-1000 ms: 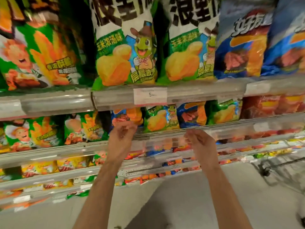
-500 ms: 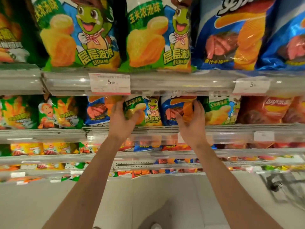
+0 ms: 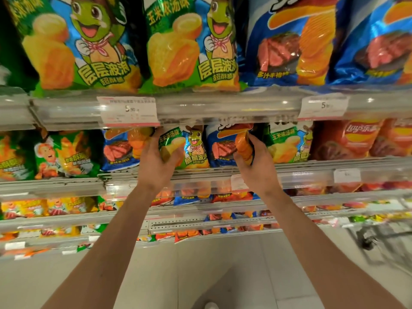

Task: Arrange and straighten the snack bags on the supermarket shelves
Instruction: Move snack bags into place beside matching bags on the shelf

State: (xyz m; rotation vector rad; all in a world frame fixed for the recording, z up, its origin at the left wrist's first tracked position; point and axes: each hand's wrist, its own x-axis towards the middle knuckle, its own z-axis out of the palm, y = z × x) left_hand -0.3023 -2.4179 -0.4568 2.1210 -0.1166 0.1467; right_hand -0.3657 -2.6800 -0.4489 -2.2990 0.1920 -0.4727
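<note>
Second shelf [image 3: 301, 172] from the top, mid-run; both hands on small snack bags under the price tag [image 3: 129, 111]; left hand [image 3: 156, 161] grasps the left edge of the small green bag [image 3: 191, 148], fingers wrapped behind it and thumb across its front; right hand [image 3: 256, 166] is clenched on the right edge of the small blue bag [image 3: 223, 146], which is pinched and twisted so its orange side turns outward; the two bags stand side by side, touching, between another blue bag [image 3: 118, 150] on the left and another green bag [image 3: 287, 146] on the right; their lower edges sit behind the clear shelf lip.

Judgement: step in hand is squaring these two front bags, or regrouping them, since the flavours alternate along the row; task well short of done.

Risks from here:
- the blue bag is held by one crumpled edge only; pulled forward over the lip it could slip and fall to the floor [image 3: 200, 264];
- a hard squeeze could crush the crisps or strain a seam;
- dragging either bag sideways may tip the neighbours, which lean loosely;
- bags behind the front row are hidden; whether they would topple forward cannot be told.
</note>
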